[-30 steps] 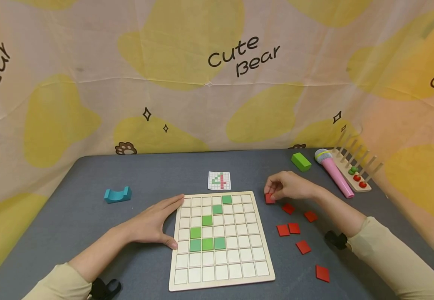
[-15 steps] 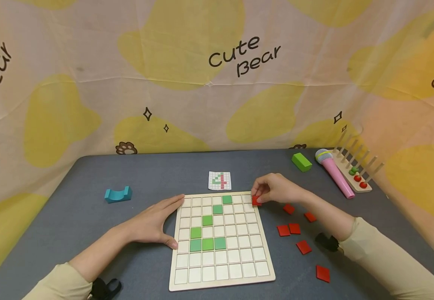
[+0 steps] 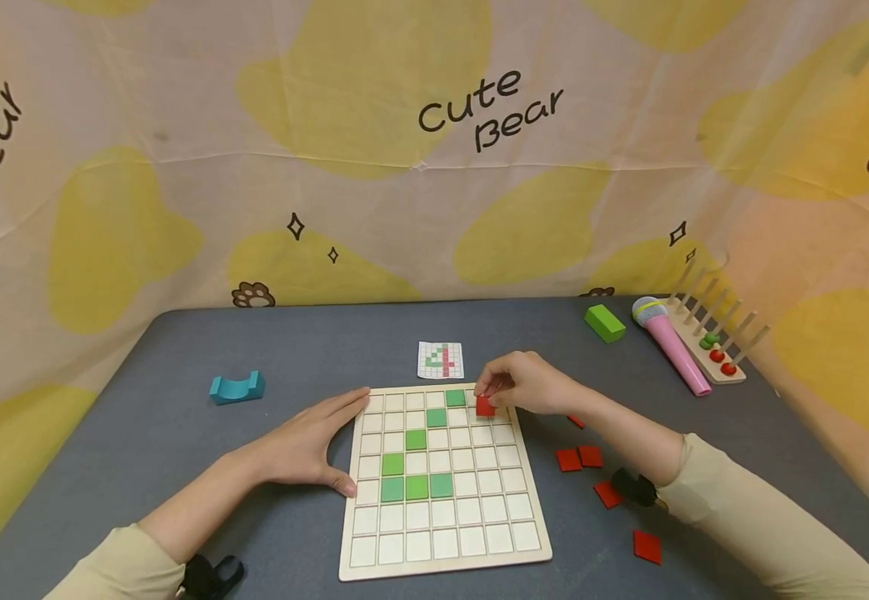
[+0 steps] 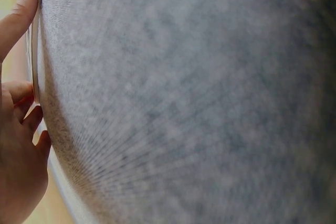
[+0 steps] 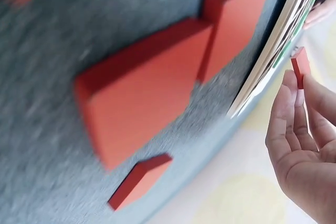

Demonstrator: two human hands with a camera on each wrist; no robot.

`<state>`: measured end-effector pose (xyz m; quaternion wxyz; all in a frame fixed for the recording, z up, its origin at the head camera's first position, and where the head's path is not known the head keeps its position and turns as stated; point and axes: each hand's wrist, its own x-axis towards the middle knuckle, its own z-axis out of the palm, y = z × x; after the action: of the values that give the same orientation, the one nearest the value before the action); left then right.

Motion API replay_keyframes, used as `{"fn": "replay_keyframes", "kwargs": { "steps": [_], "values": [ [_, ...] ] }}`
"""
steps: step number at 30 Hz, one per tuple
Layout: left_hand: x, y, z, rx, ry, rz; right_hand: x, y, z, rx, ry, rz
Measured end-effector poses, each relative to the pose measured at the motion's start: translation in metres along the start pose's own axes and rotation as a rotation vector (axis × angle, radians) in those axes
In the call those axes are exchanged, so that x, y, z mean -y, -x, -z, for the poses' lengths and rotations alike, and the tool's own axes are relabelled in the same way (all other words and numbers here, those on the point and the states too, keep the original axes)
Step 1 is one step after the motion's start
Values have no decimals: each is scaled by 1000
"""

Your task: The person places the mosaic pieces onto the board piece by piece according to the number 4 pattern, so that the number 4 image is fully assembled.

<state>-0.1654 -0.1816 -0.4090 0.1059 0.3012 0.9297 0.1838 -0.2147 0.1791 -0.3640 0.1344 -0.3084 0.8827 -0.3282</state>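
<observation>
A wooden grid board (image 3: 445, 517) lies on the grey table, with several green square tiles (image 3: 416, 439) set in its cells. My left hand (image 3: 302, 446) rests along the board's left edge, thumb and fingers spread against the rim. Between thumb and fingertips my right hand (image 3: 530, 383) pinches a red square tile (image 3: 485, 406) over the board's upper right cells; the right wrist view shows that tile (image 5: 301, 65) held by its edge. Behind the board lies a small pattern card (image 3: 440, 360) with a green and red figure 4.
Several loose red tiles (image 3: 647, 547) lie right of the board, some partly behind the right forearm. Farther back are a green block (image 3: 604, 323), a pink toy microphone (image 3: 674, 350) and a peg rack (image 3: 726, 367) with beads. A blue curved block (image 3: 237, 389) sits at the left.
My right hand has carried the red tile leftward from the table beside the board to above its upper right cells. The left hand has stayed at the board's edge.
</observation>
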Motion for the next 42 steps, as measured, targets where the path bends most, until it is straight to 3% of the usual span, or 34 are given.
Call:
{"fn": "replay_keyframes", "kwargs": {
  "steps": [20, 34, 42],
  "values": [
    [1, 1, -1, 2, 4, 6, 20, -20, -28, -21, 25, -63],
    [3, 0, -2, -4, -4, -12, 23, -22, -35, -57, 30, -111],
    [3, -1, -3, -3, 3, -8, 21, -22, -35, -58, 55, -92]
  ]
}}
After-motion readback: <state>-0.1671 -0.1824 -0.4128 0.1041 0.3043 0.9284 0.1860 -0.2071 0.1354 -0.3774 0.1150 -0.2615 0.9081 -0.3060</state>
